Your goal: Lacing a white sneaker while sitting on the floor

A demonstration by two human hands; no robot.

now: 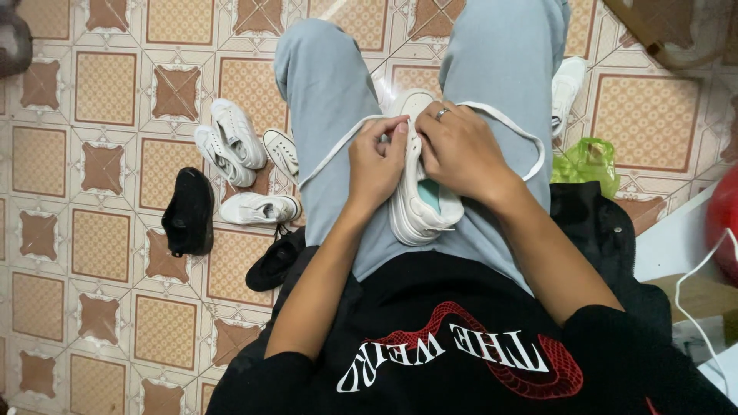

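**Inspector:** Position of the work item?

**Assistant:** A white shoe [419,192] lies on the person's lap, between the thighs in light grey trousers [330,100], toe pointing away from the body. Its lining shows pale green at the heel opening.

**Inspector:** Left hand?

**Assistant:** The left hand [377,165] rests on the shoe's left side, fingers curled and pinched together on the white lace [338,146] near the eyelets. The lace runs from there out over the left thigh.

**Inspector:** Right hand?

**Assistant:** The right hand [461,150] covers the shoe's upper from the right, a ring on one finger. Its fingers are bent down onto the lacing area, closed against the shoe; a loop of the lace passes round behind this hand and over the right thigh. Whether the fingertips grip the lace itself I cannot tell.

**Inspector:** Surroundings?

**Assistant:** On the tiled floor [100,84], left of the legs, lie several white shoes [238,138] close together and two black shoes [188,211], one beside the knee. A green bag [588,161] sits on the right, near a black garment [600,230].
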